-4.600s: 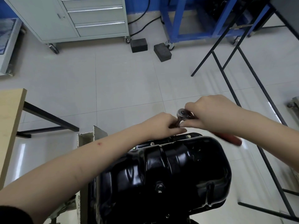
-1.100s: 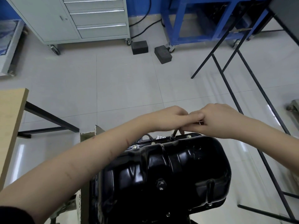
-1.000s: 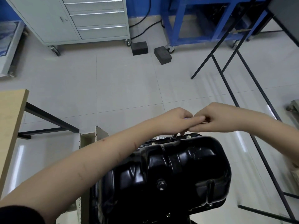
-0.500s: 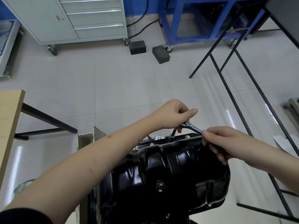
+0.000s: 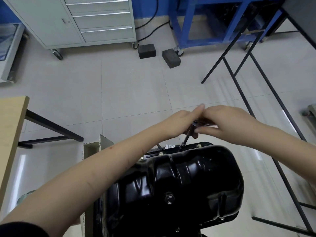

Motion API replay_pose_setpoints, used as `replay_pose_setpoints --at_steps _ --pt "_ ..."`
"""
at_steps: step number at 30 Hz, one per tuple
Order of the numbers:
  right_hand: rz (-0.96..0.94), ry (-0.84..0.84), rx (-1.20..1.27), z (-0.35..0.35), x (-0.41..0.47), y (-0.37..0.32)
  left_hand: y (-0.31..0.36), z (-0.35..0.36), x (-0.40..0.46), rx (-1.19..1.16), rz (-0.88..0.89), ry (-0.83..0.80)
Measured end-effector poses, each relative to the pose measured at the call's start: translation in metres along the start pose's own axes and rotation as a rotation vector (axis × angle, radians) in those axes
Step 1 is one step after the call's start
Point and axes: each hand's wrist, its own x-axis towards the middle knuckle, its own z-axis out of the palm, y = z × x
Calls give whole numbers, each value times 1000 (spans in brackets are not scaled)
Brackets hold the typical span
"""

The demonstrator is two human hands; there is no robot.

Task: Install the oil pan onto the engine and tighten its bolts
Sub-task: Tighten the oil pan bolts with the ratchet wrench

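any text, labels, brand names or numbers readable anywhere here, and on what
None can be read.
Oil pan: glossy black, no marking legible.
Ratchet under both hands: no brand visible.
Grey cabinet: small handle or tag on the door, too small to read.
Blue panel at far left: blurred, nothing legible.

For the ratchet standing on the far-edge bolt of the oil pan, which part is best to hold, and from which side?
Grip the ratchet at its handle, from the right, as the right hand does: the handle runs rightward from the head, giving leverage. The left hand comes from the left to steady the head over the slanted extension, whose socket sits on the oil pan flange.
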Motion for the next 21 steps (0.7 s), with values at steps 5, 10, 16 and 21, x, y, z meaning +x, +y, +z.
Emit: replay_pose_setpoints --at_steps 5,10,16,21 --pt "18 4 -228 1 17 4 -24 -13 -12 146 -30 4" --pt "-50 -40 -277 -1 29 -7 -23 -7 -8 631 69 66" --pt "-489 -157 -270 -9 32 -3 -22 -8 -17 783 176 -25" --pt "-433 -146 -514 -9 30 -7 -26 -9 -18 783 169 -65"
